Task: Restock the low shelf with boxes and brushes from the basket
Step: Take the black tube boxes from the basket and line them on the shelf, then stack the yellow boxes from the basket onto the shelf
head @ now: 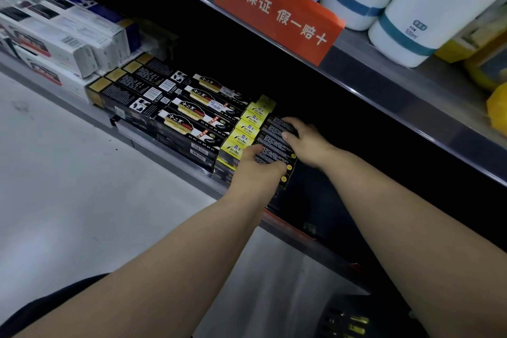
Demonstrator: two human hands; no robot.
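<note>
On the low shelf (164, 149), near the floor, the stock lay in flat rows. White cartons (55, 44) were stacked at the far left, then black toothpaste boxes (175, 110) with gold ends, then a short run of yellow-faced boxes (248, 129). Just right of those, touching them, sat the bundle of black boxes (274, 140) being put in.

Both hands were clamped on that bundle. The left hand (255, 170) gripped its near side at the shelf's front lip, thumb on top. The right hand (307, 143) curled over its far side, fingers on the upper face. The boxes lay side by side with their printed faces up. As far as I could tell their long axis ran along the shelf, like their neighbours, with the yellow-dotted ends pointing right into the dark stretch of shelf.

The basket (343, 318) stood on the pale floor (68, 173) below the right forearm, dark-walled. Some yellow-marked packs showed inside, too dim to name.

The upper shelf (384, 85) jutted over the work, so the hands reached in beneath it. It carried an orange sign (274, 8) with white lettering, white bottles (411, 16) banded in blue, and yellow goods at the right edge.
</note>
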